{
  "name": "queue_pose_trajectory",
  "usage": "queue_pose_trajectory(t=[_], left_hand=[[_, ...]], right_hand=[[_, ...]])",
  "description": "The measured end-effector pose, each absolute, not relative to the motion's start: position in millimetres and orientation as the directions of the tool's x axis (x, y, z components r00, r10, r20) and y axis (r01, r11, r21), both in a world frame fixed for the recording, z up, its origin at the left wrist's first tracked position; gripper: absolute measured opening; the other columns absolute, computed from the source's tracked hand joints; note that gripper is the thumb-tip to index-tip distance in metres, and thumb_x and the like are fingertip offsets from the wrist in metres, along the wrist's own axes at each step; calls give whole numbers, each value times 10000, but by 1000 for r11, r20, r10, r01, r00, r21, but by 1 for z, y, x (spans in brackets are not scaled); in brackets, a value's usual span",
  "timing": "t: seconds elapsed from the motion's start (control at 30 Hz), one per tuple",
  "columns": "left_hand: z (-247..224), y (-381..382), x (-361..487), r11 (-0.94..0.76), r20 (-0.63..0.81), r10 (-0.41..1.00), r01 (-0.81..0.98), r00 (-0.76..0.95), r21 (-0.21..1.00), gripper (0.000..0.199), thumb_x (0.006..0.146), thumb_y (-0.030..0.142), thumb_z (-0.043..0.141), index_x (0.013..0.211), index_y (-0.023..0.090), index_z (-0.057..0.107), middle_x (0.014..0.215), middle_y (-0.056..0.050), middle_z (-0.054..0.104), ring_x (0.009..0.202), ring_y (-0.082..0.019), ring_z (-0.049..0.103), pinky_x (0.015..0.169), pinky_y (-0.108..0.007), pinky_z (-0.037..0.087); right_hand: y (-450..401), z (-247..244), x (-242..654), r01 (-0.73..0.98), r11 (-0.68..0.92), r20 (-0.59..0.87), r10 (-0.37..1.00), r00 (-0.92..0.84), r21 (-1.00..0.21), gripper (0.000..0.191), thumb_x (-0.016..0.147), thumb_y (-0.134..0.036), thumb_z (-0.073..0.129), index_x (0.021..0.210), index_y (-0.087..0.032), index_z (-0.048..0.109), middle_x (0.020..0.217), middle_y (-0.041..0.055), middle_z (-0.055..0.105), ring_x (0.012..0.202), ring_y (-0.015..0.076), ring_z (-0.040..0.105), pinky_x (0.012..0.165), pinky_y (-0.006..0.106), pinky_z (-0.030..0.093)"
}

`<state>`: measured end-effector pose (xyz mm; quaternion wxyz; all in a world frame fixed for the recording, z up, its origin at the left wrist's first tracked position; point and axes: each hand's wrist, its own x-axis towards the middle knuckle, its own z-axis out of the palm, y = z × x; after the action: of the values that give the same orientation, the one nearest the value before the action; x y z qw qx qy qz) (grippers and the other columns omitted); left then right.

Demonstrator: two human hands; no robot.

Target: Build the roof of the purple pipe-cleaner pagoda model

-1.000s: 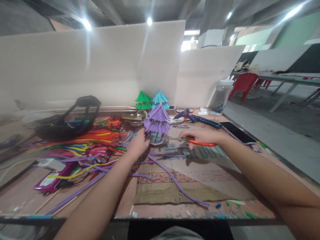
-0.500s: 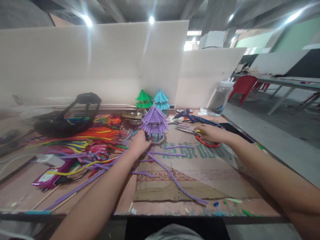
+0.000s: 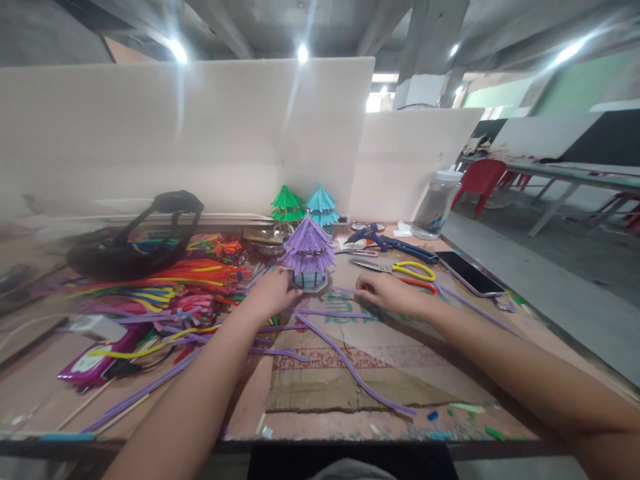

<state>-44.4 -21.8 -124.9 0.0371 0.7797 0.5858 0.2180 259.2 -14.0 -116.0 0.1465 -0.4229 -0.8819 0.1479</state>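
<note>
A small purple pavilion (image 3: 309,243) with a two-tiered roof stands upright on its pale base. My left hand (image 3: 275,292) is at the left edge of that base, its thumb and fingers around the edge. To the right, my right hand (image 3: 383,292) rests low over the cardboard (image 3: 400,353), fingers curled together near the end of a short purple stem; what they pinch, if anything, is too small to make out. Scissors (image 3: 414,270) with yellow and red handles lie just beyond it. Behind the purple pavilion stand a green one (image 3: 287,203) and a blue one (image 3: 321,203).
Bundles of coloured stems (image 3: 185,273) and a black bag-like object (image 3: 135,240) cover the left. A purple device (image 3: 100,357) lies front left. Farther right are a glue gun (image 3: 370,237), phone (image 3: 471,273) and bottle (image 3: 436,203). Loose purple strips (image 3: 350,363) cross the cardboard.
My right hand has let go of the scissors and moved left toward the purple pavilion, its fingers now curled. My left hand stays at the pavilion's base. The view has tilted slightly upward.
</note>
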Motion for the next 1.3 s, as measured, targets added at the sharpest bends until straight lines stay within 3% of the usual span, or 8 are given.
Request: queue_pose_trajectory(t=[0.13,0.23,0.3,0.37,0.6,0.9,1.13,1.3], left_hand=[[-99,-41,-51,-290,116,956,920,268,264,94,791,302,627,807,217,663,732,-57,685,701,-237,648,650,-303,443],[-78,-54,-43,-355,127,930,758,344,547,281,830,451,581,733,210,687,718,-43,689,667,-201,628,577,-266,410],[-70,-58,-35,-308,142,931,517,336,799,361,841,507,549,920,199,718,758,-38,711,603,-169,611,528,-246,412],[-67,-59,-28,-291,174,930,357,324,888,419,829,539,571,987,178,714,758,-33,703,533,-135,570,497,-233,406],[-70,-56,-25,-382,367,924,278,108,881,386,822,524,626,775,146,692,620,1,612,540,-102,507,530,-214,398],[-63,-58,-25,-336,335,938,7,-94,942,443,691,556,741,819,137,674,671,-4,622,570,-99,535,549,-223,438],[-65,-56,-26,-307,307,951,2,-48,952,471,680,577,746,820,131,684,667,-1,610,578,-99,527,544,-219,416],[-73,-56,-19,-349,337,936,155,97,924,414,781,541,675,827,132,709,628,10,584,563,-93,491,551,-216,381]], right_hand=[[-24,-90,257,566,542,225,815,-534,-621,205,867,-393,539,790,-206,515,655,-16,567,573,122,475,545,253,355],[-34,-72,241,470,481,194,822,-536,-740,197,863,-397,551,820,-215,491,630,-24,589,530,108,466,518,242,350],[-38,-65,225,418,475,191,806,-561,-774,219,865,-426,555,827,-218,494,589,-34,573,507,107,458,502,240,340],[-40,-62,209,380,510,228,779,-584,-771,246,859,-455,568,826,-218,515,584,-38,552,523,113,471,510,244,350],[-36,-63,186,349,605,347,742,-573,-716,167,857,-376,588,825,-214,610,667,-12,607,624,139,550,599,274,416],[-37,-55,204,324,564,286,737,-613,-759,192,849,-394,606,815,-205,605,690,1,625,650,144,575,628,288,447],[-17,-45,230,323,513,276,780,-561,-795,384,924,-513,484,878,-172,656,821,56,685,698,148,595,694,315,486],[-32,-54,210,388,621,366,748,-554,-681,224,868,-389,611,895,-184,699,821,34,709,732,148,610,677,272,452]])
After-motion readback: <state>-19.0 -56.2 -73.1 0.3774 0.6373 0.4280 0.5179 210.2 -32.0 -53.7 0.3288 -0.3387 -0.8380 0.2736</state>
